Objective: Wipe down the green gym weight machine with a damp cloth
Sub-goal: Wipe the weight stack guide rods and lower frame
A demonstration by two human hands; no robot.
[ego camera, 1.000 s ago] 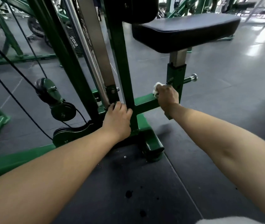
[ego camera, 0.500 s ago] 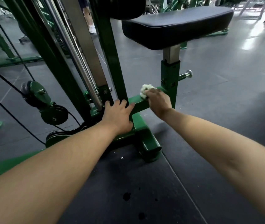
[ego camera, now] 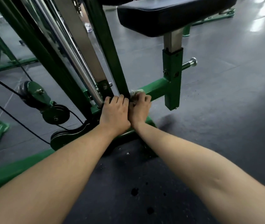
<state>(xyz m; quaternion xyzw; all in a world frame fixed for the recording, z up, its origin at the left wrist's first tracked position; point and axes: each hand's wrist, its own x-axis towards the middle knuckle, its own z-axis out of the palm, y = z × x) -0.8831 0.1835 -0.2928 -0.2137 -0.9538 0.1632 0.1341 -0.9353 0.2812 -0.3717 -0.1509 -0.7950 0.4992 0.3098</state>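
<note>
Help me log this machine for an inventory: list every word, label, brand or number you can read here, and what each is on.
None can be read in this view.
The green frame, black seat pad, silver post and chrome guide rods show no lettering.
The cloth gripped by the right hand is unmarked.

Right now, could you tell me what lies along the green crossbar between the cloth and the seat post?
In the head view, nothing: the crossbar runs bare from the cloth in the right hand to the seat post.
</note>
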